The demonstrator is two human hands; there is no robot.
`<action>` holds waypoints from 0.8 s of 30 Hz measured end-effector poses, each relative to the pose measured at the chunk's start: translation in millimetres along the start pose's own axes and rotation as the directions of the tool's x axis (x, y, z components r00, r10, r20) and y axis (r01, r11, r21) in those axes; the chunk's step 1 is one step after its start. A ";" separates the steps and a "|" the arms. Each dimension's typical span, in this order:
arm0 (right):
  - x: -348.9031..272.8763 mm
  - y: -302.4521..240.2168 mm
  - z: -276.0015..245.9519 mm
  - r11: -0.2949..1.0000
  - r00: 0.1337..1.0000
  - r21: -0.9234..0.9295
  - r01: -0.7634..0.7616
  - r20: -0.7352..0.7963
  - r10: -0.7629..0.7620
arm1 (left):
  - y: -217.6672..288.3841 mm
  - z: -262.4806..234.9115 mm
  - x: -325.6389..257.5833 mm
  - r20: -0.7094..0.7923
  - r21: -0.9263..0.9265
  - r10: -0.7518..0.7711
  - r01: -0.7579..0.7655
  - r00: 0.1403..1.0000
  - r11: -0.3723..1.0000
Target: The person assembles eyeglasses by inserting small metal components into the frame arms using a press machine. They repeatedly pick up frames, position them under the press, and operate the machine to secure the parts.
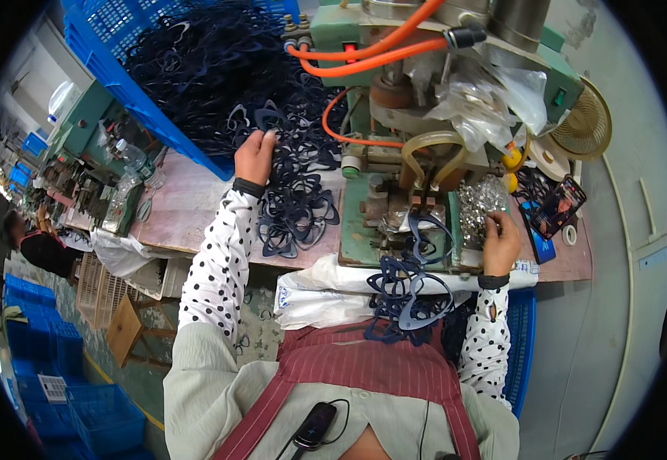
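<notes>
My left hand is closed at the edge of a heap of dark blue looped pieces, its thumb and fingertips pinching one flat dark blue piece shaped like a glasses frame. Over on the right, my right hand has its fingertips drawn together beside a pile of small shiny metal bits; whatever they hold is too small to make out. Between the hands stands a green press machine. One blue frame piece sits at its tool, and several more hang in a tangle above my lap.
A blue plastic crate lies tipped at the back left, spilling pieces onto the table. Orange hoses cross the machine. A lit phone rests at the right. White sacking covers the front edge. Blue crates stand on the floor.
</notes>
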State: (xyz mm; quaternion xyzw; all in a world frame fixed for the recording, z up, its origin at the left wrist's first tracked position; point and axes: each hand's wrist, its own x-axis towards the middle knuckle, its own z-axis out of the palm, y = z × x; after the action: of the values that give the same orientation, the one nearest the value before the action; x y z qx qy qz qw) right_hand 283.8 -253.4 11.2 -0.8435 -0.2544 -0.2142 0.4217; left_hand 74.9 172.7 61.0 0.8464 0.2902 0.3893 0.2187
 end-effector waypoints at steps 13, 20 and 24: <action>8.2 -77.9 -10.7 0.840 0.991 0.532 -0.110 0.119 0.054 | 35.9 0.7 -34.6 0.483 -0.824 -0.492 0.566 0.725 0.025; 6.9 -97.5 -7.7 0.792 0.978 0.601 -0.105 0.207 -0.027 | 150.2 -41.5 -76.1 -0.046 -0.263 0.810 -0.790 0.584 0.555; 4.0 -124.4 -10.0 0.831 0.983 0.556 -0.018 0.162 -0.087 | 187.6 -27.0 -75.2 -0.082 -0.213 0.518 -0.523 0.851 0.825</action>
State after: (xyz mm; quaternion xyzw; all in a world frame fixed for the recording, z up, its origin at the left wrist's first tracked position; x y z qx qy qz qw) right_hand 209.6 -196.5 94.0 -0.6959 -0.3581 -0.0617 0.6194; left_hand 74.2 -11.2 149.1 0.8585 0.0042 0.4736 0.1966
